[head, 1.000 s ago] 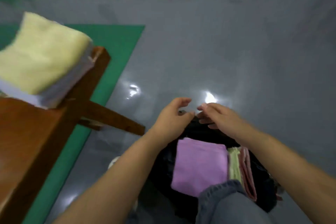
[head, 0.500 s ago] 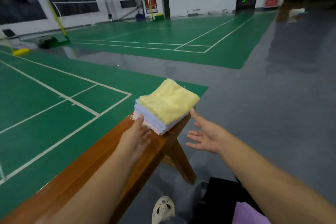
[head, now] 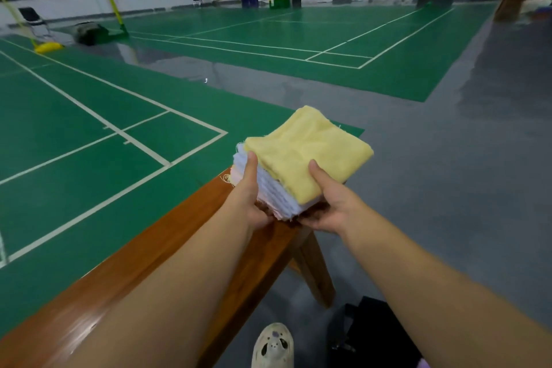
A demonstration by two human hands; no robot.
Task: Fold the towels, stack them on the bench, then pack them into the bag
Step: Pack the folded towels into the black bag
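Bag: black bag by your shoe, contents unseen
Stack: fluffy yellow towel topping the towel stack
Hands: your left hand and right hand grip the stack's sides

Your stack of folded towels, yellow on top, white and pinkish below, sits at the wooden bench end; the black bag looks open on the floor.

Under your fingers sits fuzzy, matt cloth, a yellow towel on top; beneath them, glossy varnished wooden bench.
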